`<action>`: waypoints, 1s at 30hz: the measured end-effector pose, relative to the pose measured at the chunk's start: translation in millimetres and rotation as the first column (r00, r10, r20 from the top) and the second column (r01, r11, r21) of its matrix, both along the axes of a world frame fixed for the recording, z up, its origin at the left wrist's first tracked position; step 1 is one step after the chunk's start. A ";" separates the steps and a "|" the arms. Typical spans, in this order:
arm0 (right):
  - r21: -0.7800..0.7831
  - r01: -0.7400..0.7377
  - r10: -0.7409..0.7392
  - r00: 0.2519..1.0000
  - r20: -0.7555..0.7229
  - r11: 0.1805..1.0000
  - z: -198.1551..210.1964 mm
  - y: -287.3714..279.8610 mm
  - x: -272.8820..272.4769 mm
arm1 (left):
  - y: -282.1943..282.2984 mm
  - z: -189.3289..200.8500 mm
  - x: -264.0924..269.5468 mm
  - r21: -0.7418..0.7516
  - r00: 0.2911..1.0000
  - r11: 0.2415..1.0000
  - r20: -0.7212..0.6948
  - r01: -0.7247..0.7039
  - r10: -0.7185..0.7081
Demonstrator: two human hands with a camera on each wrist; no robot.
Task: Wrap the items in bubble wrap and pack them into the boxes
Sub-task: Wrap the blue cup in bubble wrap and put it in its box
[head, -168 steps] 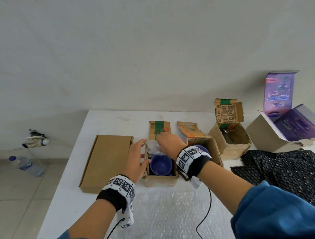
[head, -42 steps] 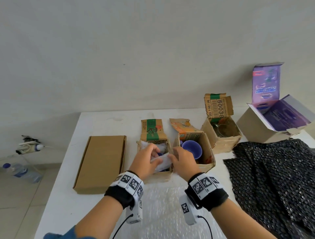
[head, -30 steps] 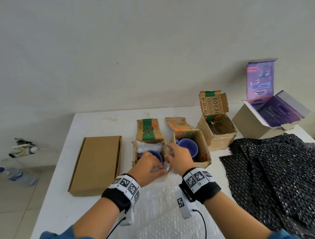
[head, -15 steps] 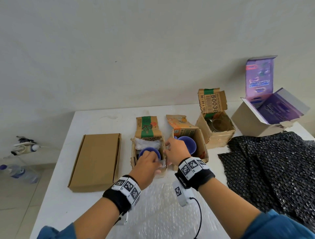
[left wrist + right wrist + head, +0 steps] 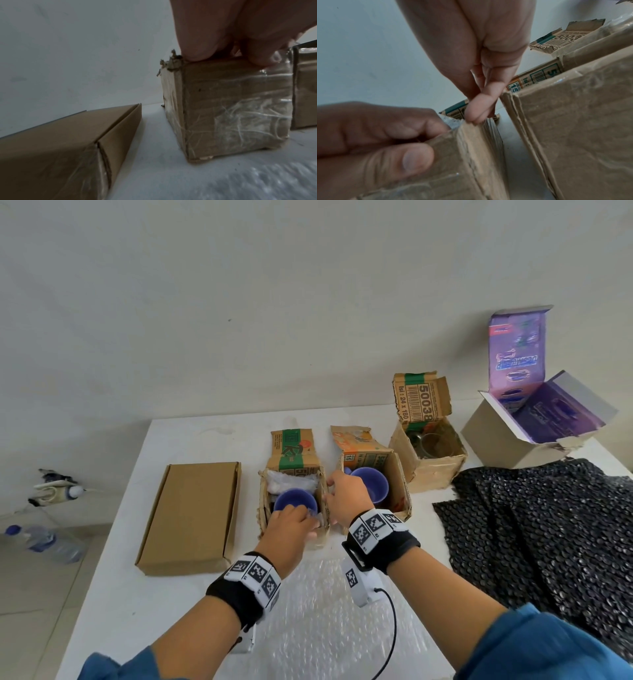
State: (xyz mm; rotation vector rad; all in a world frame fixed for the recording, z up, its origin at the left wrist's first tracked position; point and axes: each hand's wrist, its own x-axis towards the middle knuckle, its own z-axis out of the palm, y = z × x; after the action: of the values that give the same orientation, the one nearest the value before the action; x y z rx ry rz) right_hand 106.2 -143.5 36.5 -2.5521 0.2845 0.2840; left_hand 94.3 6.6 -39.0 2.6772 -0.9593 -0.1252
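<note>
Cardboard, worn and taped, fills the middle of a white worktop (image 5: 191, 440), where a person's two hands work at a small open box (image 5: 265, 501). The left hand (image 5: 291, 525) is curled over the box's near rim, fingers inside and thumb pressed on the taped outer wall, gripping that wall; a scrap of clear bubble wrap (image 5: 317, 517) shows at its fingertips, though whether it is pinched cannot be told. Just beyond those fingers a blue cup (image 5: 294, 501) sits in the box, with a wad of clear wrap (image 5: 291, 482) behind it. The right hand (image 5: 347, 496) pinches the box's right wall at its top edge between thumb and fingers, as the right wrist view shows plainly.

Directly right of that hand, close beside but apart from the first box, stands a second open box (image 5: 399, 491) holding another blue cup (image 5: 370, 489). Farther right are a third open box (image 5: 435, 470) with a glass item inside, and a purple-lined carton (image 5: 507, 446). Black bubble wrap (image 5: 548, 529) spreads across the worktop to the right of the right wrist. A flat closed cardboard box (image 5: 191, 515) lies left of the left hand. Clear bubble wrap sheet (image 5: 322, 621) lies beneath both forearms.
</note>
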 end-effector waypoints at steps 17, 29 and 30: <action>-0.146 -0.116 0.116 0.993 -0.007 0.982 -9.6 -0.7 3.2 | -3.6 3.6 -15.9 -0.086 0.991 0.991 0.081 -0.101 0.108; 0.167 -0.101 0.083 0.990 0.114 0.981 -21.5 -87.6 -82.5 | -21.4 35.2 -65.1 -0.227 0.995 0.970 0.043 -0.081 0.093; 0.090 -0.081 0.071 0.992 0.101 0.993 -31.9 -100.4 -93.3 | -27.9 34.5 -72.7 -0.178 0.997 0.982 -0.062 -0.063 0.052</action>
State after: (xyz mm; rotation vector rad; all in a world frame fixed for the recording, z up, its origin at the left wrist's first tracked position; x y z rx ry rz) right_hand 12.9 -243.9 4.6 -2.4783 0.1337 0.1955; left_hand 21.5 -21.3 -4.5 2.5187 -0.8330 -0.0975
